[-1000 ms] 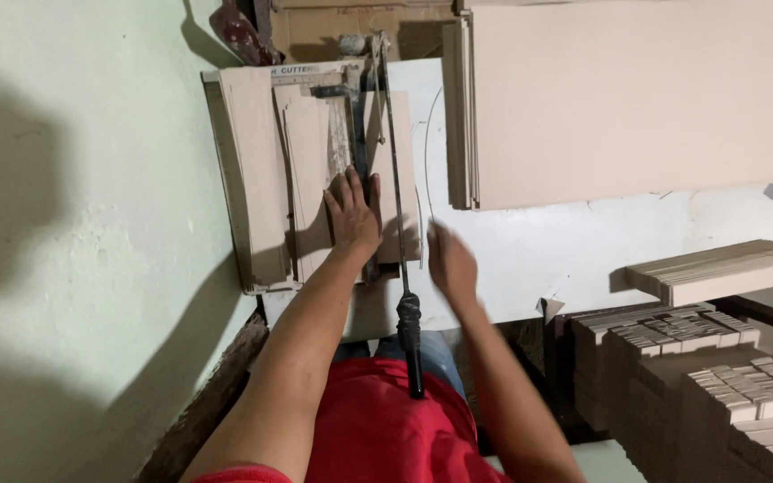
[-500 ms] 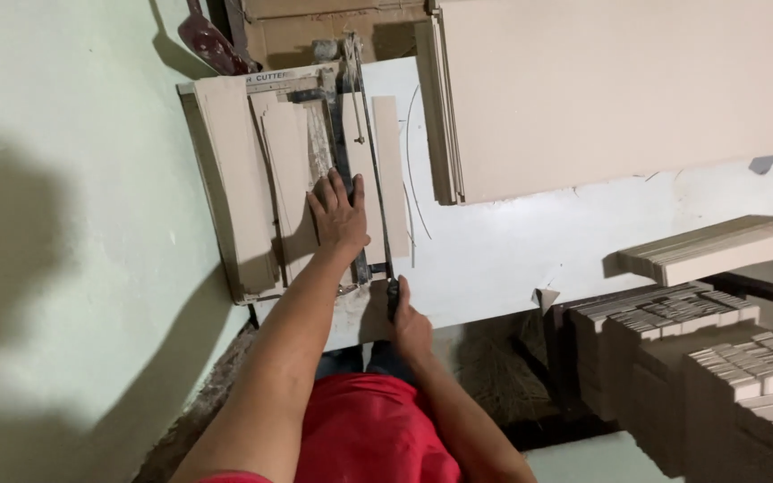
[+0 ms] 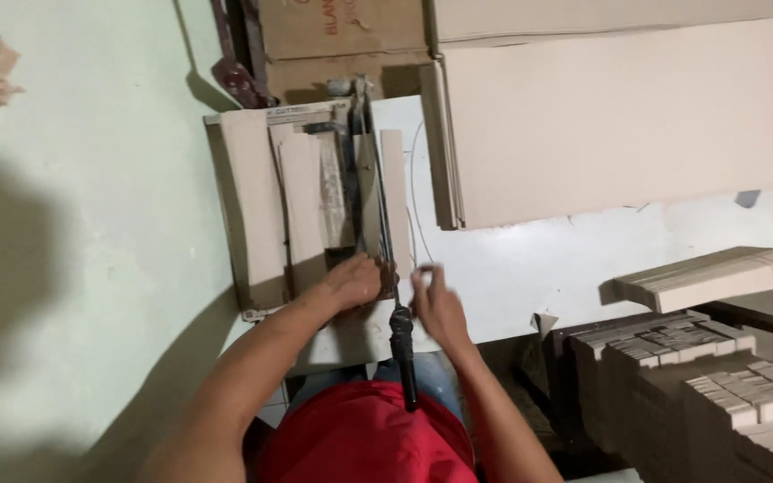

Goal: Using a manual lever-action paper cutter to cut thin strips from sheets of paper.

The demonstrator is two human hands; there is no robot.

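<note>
1. A red garment (image 3: 369,438) is filling the near edge of the head view, with both bare forearms extending away from it.
2. The black lever handle (image 3: 403,353) of a paper cutter (image 3: 315,206) is projecting toward the person, lying between the two forearms and not being gripped.
3. The right hand (image 3: 437,302) is sitting just right of the handle, fingers curled as if pinching something thin; what they are grasping cannot be told.
4. The left hand (image 3: 351,282) is pressing palm-down, fingers together, on the near end of the cardboard strips (image 3: 301,201) lying on the cutter bed, just beside the blade arm (image 3: 370,179).
5. The cutter is resting on a white surface (image 3: 512,259), with one narrow strip (image 3: 395,188) lying right of the blade.
6. Stacks of cut pieces (image 3: 691,376) are standing at the right, well apart from the hands.
7. Large cardboard sheets (image 3: 619,116) are lying across the far right of the surface.
</note>
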